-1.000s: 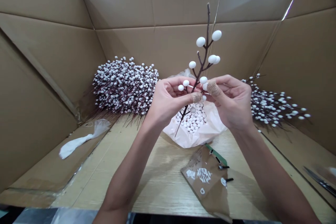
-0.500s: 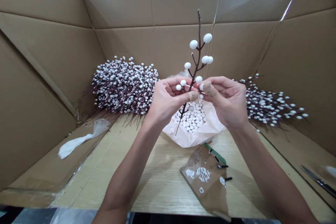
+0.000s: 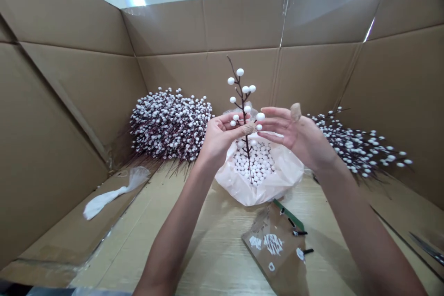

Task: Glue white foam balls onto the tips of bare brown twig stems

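Observation:
Between thumb and fingers, my left hand [image 3: 218, 141] pinches a dark brown artificial berry branch [image 3: 243, 113]. It stands nearly upright and carries several white balls on its side twigs. My right hand [image 3: 305, 136] is open beside it, its thumb raised away from the fingers. Two white balls at the branch's right side are close to those fingertips; whether they touch I cannot tell. Both thumbs wear tan tape wraps. Below the hands, a pale plastic bag [image 3: 239, 193] lies open with many loose white balls [image 3: 256, 166] inside, partly behind the branch's lower stem.
A dense pile of berry branches [image 3: 169, 125] lies at the back left, a smaller pile [image 3: 360, 145] at the right. Cardboard walls [image 3: 239, 23] surround the table. In front are a marked cardboard piece [image 3: 277, 259], white plastic [image 3: 104, 202] and scissors [image 3: 428, 249].
My right hand has let go of its pinch at the branch, opened and drawn back slightly right. The branch, still in my left hand, appears lower and further left. The camera view has tilted up.

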The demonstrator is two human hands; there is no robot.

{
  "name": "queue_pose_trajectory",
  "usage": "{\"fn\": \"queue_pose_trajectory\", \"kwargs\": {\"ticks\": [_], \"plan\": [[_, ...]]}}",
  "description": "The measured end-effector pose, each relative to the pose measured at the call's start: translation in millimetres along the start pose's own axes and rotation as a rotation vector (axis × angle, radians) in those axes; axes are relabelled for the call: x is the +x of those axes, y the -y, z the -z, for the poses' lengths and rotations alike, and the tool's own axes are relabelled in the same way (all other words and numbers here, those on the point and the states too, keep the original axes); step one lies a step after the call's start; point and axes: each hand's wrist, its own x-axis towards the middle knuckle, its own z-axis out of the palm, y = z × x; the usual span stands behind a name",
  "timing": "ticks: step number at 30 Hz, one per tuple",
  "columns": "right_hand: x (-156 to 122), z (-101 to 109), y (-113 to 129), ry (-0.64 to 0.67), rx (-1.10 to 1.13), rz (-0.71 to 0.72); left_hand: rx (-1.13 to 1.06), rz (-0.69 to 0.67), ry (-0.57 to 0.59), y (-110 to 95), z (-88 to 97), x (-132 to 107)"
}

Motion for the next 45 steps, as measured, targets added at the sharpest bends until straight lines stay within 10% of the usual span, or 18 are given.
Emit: {"fn": "queue_pose_trajectory", "kwargs": {"ticks": [7,20,34,45], "plan": [[-3.2,-1.4,-14.6,0.497,-0.354,-0.33,-0.223,0.094,-0.067,-0.7,14.0,10.8],[-3.3,-31.8,-17.2,0.356,-0.261,-0.349,-0.072,0.08,0.104,-11.3,32.7,12.9],[-13.2,-54.7,-41.3,0.285,-0.762,-0.186,0.109,-0.395,-0.359,-22.3,30.4,8.5],[-10.4,-53.9,-43.2,0.275,-0.814,-0.191,0.014,-0.323,-0.268,-24.7,27.3,7.2]]}}
